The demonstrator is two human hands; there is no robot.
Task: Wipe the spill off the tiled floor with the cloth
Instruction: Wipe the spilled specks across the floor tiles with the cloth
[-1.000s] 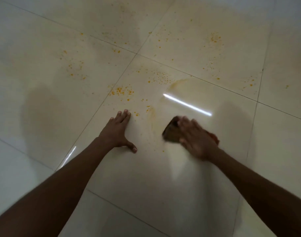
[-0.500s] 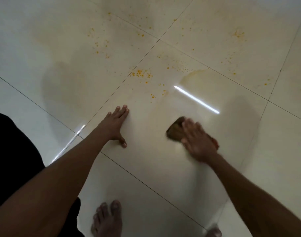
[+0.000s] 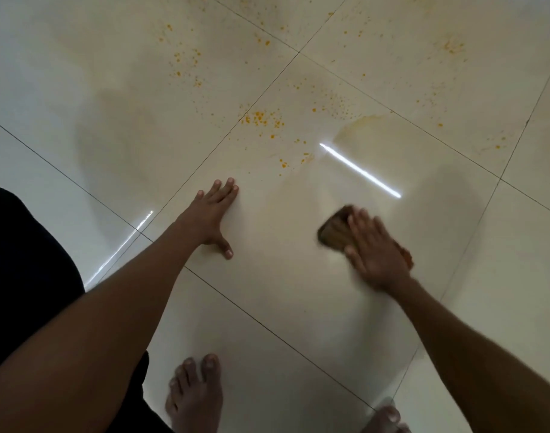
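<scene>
Orange-yellow specks of the spill are scattered over the cream tiled floor, thickest just beyond my hands, with a faint smeared ring to the right. My right hand presses flat, fingers straight, on a brown cloth that pokes out at the fingertips and has an orange edge by the wrist. It is blurred by motion. My left hand rests flat on the tile with fingers spread, holding nothing.
My bare feet stand at the bottom edge, the second foot barely in view. Dark clothing fills the lower left. A bright strip of reflected light lies on the tile above the cloth.
The view has tilted down, so my feet and clothing have come into sight. My right hand keeps rubbing the cloth on the same tile. The specks nearest my left hand are gone.
</scene>
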